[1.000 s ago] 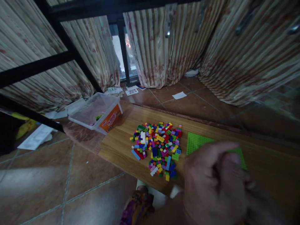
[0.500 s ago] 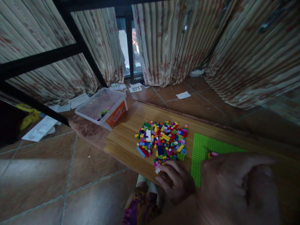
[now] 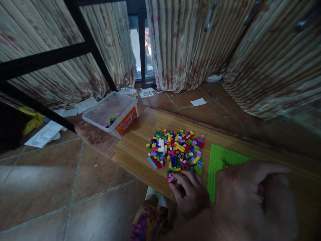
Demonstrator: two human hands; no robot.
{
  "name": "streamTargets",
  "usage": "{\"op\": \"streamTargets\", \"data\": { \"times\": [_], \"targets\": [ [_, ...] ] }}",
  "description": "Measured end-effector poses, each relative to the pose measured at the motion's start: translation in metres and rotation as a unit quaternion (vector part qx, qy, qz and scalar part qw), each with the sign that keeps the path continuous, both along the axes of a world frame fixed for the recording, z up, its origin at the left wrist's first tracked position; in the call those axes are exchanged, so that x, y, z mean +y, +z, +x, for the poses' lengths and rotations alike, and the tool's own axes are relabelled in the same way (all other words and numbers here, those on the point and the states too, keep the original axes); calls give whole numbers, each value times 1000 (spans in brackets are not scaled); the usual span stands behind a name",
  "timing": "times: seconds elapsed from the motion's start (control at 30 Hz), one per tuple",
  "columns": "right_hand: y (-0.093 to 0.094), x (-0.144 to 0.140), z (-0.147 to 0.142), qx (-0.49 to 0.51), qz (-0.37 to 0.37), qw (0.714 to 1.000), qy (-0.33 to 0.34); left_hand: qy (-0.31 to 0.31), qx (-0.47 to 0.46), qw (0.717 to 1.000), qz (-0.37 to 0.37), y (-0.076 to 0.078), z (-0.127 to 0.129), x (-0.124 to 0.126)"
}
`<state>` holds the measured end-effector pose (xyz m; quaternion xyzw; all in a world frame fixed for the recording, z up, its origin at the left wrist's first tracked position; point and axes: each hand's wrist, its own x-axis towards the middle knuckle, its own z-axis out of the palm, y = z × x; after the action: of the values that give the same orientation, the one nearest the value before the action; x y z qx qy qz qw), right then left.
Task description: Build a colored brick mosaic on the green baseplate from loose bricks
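A heap of small multicoloured bricks (image 3: 177, 152) lies on a wooden board (image 3: 135, 147). To its right a bright green studded baseplate (image 3: 220, 159) lies flat, with one small dark brick on it. My left hand (image 3: 192, 192) rests at the near edge of the heap, fingers spread on the closest bricks. Large and blurred close to the camera, my right hand (image 3: 253, 197) hovers over the near part of the baseplate and hides it. Its fingers point right; whether it holds anything is not visible.
A clear plastic tub (image 3: 111, 113) with an orange label and a few bricks inside stands off the board's far left corner. Tiled floor lies to the left, with papers (image 3: 198, 102) scattered on it. Striped curtains hang behind, and a black metal frame (image 3: 82, 36) crosses the upper left.
The view has shifted slightly left and down. My left hand came into sight and reached the near edge of the brick heap. My right hand has moved rightward, uncovering more of the baseplate.
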<state>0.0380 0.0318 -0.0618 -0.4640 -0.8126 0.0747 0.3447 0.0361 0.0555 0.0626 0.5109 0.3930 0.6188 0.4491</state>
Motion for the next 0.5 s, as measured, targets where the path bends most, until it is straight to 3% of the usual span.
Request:
{"op": "streamTargets", "data": {
  "times": [0.13,0.5],
  "targets": [
    [0,3,2,22,17,999,-30,-16,-9,999,-37,2,-2,0],
    [-7,2,5,5,-7,1000,-21,-21,-19,998,-58,2,-3,2]
  ]
}}
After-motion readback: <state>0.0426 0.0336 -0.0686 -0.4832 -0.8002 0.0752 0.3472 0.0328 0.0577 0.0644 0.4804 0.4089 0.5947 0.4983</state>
